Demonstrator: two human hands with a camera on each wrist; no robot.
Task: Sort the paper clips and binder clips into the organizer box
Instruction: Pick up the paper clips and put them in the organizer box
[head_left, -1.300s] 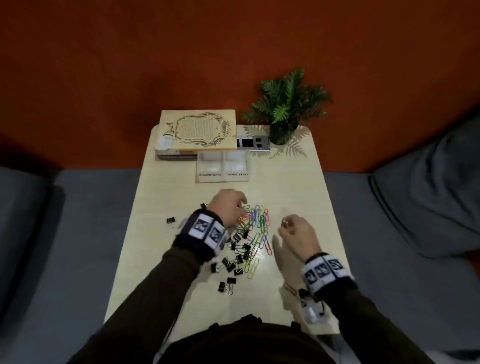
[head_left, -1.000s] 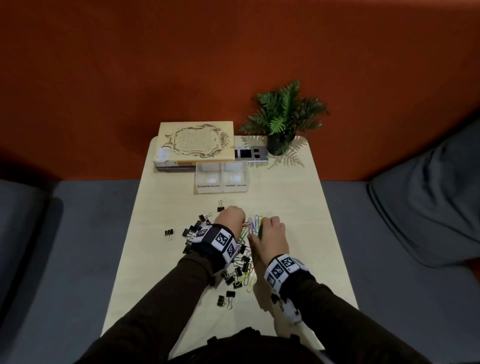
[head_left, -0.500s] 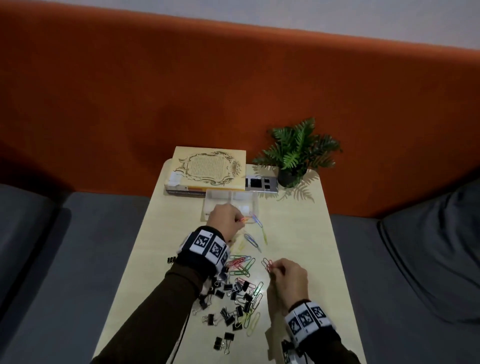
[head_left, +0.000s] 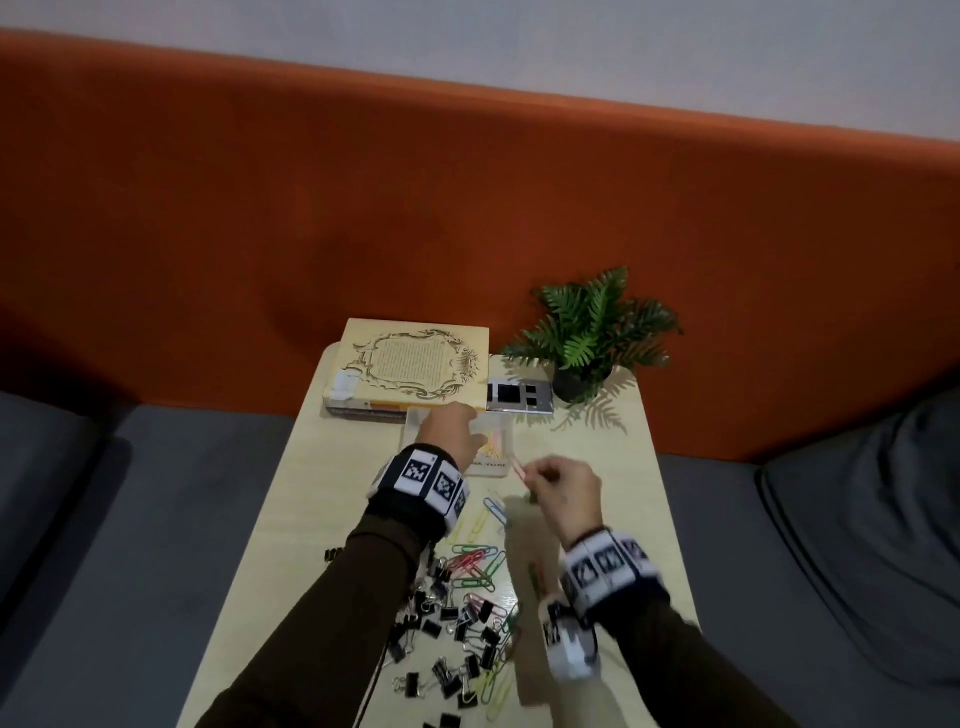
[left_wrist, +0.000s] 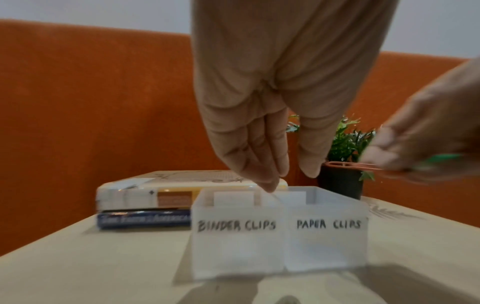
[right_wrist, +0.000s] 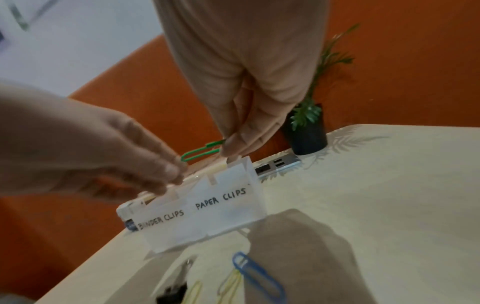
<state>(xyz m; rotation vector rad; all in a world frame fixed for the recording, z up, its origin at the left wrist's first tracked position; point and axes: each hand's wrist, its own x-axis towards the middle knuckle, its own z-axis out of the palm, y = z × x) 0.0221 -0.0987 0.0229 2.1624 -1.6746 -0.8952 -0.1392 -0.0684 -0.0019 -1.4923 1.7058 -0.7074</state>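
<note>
While left hand (head_left: 449, 434) reached organizer box (left_wrist: 280, 232), right hand (head_left: 563, 491) lifted paper clips (right_wrist: 201, 152)

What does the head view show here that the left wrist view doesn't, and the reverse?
Only the head view shows the mixed pile of binder clips and paper clips left on the table, plus both wristbands.

Only the left wrist view lets you read the organizer box labels, BINDER CLIPS on its left compartment and PAPER CLIPS on its right, and the book spines.

Both show the left hand above the box, the right hand pinching clips, and the plant.
</note>
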